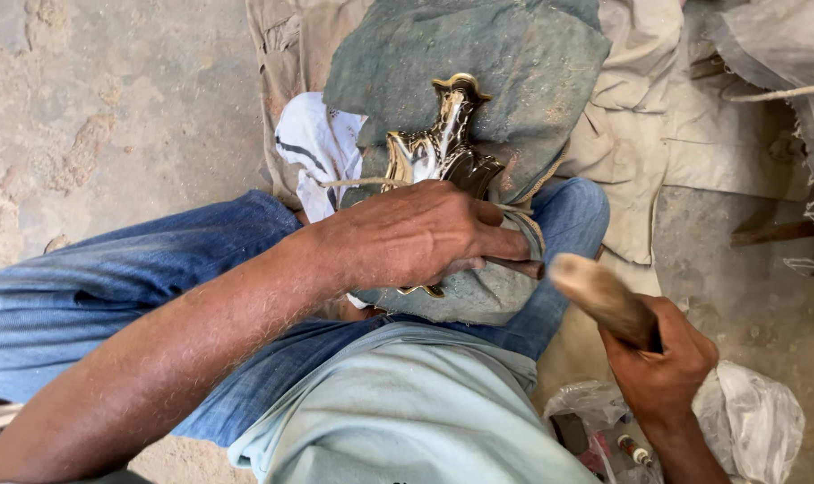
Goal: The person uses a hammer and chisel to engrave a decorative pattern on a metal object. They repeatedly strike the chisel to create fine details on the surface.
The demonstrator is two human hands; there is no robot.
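Left hand point(416, 235) clamped on thin tool point(519, 267) over brass piece point(443, 148), right hand point(662, 363) gripping wooden mallet point(599, 296), plastic bag point(752, 417) beside

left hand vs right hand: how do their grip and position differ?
The left hand lies knuckles-up over the shiny metal piece on the grey stone slab, pinching a thin dark tool. The right hand sits lower, off the slab, fist wrapped around a thick wooden handle that looks motion-blurred. Both are bare and closed on a tool.

Glossy brass-coloured metal piece point(443, 148) on rough matt grey stone point(478, 63); worn wooden mallet point(604, 300).
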